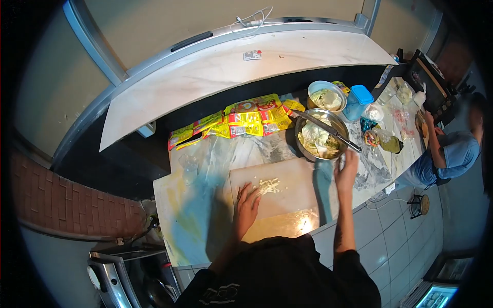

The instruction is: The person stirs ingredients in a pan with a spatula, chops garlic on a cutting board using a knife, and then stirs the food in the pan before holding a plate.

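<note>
My left hand (247, 208) rests with its fingers apart on the left part of a pale cutting board (292, 191), beside a small pile of thin cream-coloured strips (269, 186). My right hand (347, 172) is raised near the right side of a metal bowl (304, 148); its fingers are blurred, and whether they hold anything cannot be made out. Across the top of that bowl lies a knife (328, 128), its dark handle end close to my right fingertips. Pale, leafy-looking food (314, 137) fills the bowl beneath the knife.
Yellow and red packets (246, 123) line the counter's back. Behind the metal bowl stand a light blue bowl (340, 109) and a blue-lidded container (357, 105). Small bags (390, 143) lie to the right. Another person (454, 154) stands at the counter's far right. A raised shelf (226, 77) runs behind.
</note>
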`<state>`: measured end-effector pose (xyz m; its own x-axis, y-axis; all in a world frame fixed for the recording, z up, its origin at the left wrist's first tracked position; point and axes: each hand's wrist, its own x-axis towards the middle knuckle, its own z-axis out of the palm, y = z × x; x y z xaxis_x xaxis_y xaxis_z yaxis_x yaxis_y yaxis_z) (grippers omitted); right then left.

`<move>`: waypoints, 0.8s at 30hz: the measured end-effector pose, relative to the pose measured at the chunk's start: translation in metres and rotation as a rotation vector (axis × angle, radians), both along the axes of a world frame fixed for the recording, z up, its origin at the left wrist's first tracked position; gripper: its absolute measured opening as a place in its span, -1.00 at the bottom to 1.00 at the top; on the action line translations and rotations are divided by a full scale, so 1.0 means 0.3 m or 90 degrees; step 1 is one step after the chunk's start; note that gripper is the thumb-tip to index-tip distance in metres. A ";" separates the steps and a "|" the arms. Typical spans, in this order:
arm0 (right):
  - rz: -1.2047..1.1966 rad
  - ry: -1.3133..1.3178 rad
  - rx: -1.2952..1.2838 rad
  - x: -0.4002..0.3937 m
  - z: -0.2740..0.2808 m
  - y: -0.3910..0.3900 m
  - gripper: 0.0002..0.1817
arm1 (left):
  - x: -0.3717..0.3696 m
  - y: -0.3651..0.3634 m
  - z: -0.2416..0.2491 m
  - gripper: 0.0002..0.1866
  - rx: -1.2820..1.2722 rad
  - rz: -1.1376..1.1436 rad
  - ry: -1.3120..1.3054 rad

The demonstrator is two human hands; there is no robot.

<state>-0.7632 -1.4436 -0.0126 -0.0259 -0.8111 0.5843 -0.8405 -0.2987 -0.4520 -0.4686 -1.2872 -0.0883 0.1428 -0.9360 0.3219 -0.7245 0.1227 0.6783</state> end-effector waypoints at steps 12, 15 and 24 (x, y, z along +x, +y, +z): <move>-0.043 0.199 0.128 -0.182 -0.047 -0.220 -0.60 | -0.003 -0.018 -0.009 -0.81 -0.082 -0.012 0.057; -0.004 0.223 0.085 -0.205 -0.057 -0.241 -0.64 | -0.005 -0.024 -0.018 -0.84 -0.099 0.000 0.040; 0.062 0.100 0.097 -0.187 -0.080 -0.247 -0.65 | 0.002 -0.021 -0.006 -0.83 -0.082 -0.021 0.078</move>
<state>-0.8193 -1.5177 -0.0366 0.1387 -0.8847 0.4450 -0.8746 -0.3202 -0.3640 -0.4681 -1.2934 -0.0900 0.1591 -0.8930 0.4209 -0.6313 0.2358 0.7388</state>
